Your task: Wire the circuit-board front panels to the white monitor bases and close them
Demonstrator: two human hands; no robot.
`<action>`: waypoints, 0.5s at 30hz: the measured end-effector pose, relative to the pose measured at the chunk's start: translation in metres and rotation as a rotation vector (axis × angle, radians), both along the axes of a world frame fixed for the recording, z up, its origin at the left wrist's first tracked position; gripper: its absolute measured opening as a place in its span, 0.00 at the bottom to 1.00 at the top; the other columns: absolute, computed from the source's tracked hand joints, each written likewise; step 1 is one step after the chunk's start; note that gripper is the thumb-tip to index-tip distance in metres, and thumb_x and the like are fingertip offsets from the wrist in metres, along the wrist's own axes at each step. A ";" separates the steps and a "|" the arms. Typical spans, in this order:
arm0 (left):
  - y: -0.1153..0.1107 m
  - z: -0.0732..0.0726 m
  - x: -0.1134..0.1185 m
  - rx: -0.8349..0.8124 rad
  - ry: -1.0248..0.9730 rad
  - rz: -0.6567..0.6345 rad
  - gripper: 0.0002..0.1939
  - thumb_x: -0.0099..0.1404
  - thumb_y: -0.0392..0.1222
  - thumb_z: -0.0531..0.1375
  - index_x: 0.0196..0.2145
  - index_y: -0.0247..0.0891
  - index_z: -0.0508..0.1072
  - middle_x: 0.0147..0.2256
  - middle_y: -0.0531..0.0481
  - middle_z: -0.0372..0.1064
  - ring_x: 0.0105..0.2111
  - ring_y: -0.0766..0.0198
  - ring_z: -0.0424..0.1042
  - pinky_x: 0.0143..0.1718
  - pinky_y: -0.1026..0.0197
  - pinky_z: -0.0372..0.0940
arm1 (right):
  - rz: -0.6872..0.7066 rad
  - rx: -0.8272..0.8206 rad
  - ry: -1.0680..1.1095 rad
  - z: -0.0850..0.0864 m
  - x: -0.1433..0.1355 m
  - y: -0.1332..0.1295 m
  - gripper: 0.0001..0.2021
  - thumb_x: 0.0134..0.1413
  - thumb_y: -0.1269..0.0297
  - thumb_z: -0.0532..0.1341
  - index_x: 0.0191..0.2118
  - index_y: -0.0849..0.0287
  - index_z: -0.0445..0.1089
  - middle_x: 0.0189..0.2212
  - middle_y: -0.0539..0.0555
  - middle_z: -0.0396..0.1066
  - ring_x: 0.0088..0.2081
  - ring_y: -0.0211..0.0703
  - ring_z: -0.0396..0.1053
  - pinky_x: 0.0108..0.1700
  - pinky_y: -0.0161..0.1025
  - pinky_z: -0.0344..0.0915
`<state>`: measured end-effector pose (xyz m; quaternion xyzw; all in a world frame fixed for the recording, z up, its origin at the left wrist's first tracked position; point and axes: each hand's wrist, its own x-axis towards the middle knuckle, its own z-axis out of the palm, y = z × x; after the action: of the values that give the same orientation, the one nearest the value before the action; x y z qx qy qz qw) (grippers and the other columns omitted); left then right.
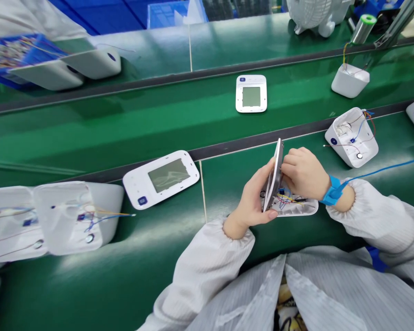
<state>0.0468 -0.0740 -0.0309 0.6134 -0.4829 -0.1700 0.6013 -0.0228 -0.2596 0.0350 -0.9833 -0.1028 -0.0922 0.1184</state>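
Head view: panel (275, 177) is pinched by left fingers (269, 214) above case (307, 210); wires (285, 198) could be snagged by tilting; right fingers (290, 160) are curled, grip unclear.

Green-topped spool (363, 29) near a white grilled casing (312, 14)

glossy green worktop (158, 257), smooth white plastic housings (110, 220), crinkled cloth sleeves (207, 262)

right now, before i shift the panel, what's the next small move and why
I'd probably steady the panel in your left hand and guide the loose wires inward with your right hand. The panel stands steeply tilted over the open white housing, with wires spread beneath, so lowering it could pinch them. What your right fingertips touch is hidden.
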 end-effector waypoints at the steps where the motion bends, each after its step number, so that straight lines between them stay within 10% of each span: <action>1: 0.000 -0.001 0.000 -0.017 0.001 -0.005 0.53 0.54 0.75 0.59 0.70 0.47 0.53 0.68 0.41 0.56 0.65 0.36 0.59 0.66 0.33 0.55 | -0.006 0.030 0.016 0.002 -0.002 -0.001 0.11 0.58 0.71 0.56 0.27 0.59 0.70 0.28 0.57 0.70 0.33 0.47 0.58 0.35 0.45 0.50; 6: -0.002 -0.002 0.000 -0.115 0.063 -0.011 0.51 0.55 0.72 0.62 0.69 0.47 0.55 0.66 0.41 0.59 0.63 0.38 0.62 0.65 0.35 0.56 | 0.064 0.416 0.173 0.023 -0.014 -0.007 0.18 0.72 0.59 0.47 0.36 0.59 0.71 0.34 0.56 0.73 0.37 0.45 0.66 0.41 0.42 0.61; 9: -0.003 -0.002 -0.001 -0.127 0.117 -0.029 0.51 0.54 0.71 0.63 0.69 0.47 0.56 0.64 0.40 0.62 0.61 0.39 0.65 0.63 0.36 0.60 | 0.080 0.518 0.327 0.033 -0.017 -0.005 0.17 0.62 0.48 0.60 0.38 0.59 0.70 0.35 0.54 0.70 0.35 0.43 0.66 0.38 0.41 0.63; 15: -0.001 -0.006 0.000 -0.131 0.106 -0.041 0.51 0.54 0.70 0.65 0.69 0.47 0.57 0.65 0.38 0.61 0.62 0.37 0.64 0.64 0.36 0.57 | 0.032 0.512 0.465 0.038 -0.012 -0.004 0.03 0.54 0.65 0.66 0.32 0.59 0.76 0.28 0.51 0.67 0.33 0.41 0.66 0.36 0.39 0.62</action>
<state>0.0466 -0.0750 -0.0371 0.5529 -0.4729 -0.1826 0.6613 -0.0347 -0.2639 0.0727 -0.9146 -0.0619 0.1134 0.3832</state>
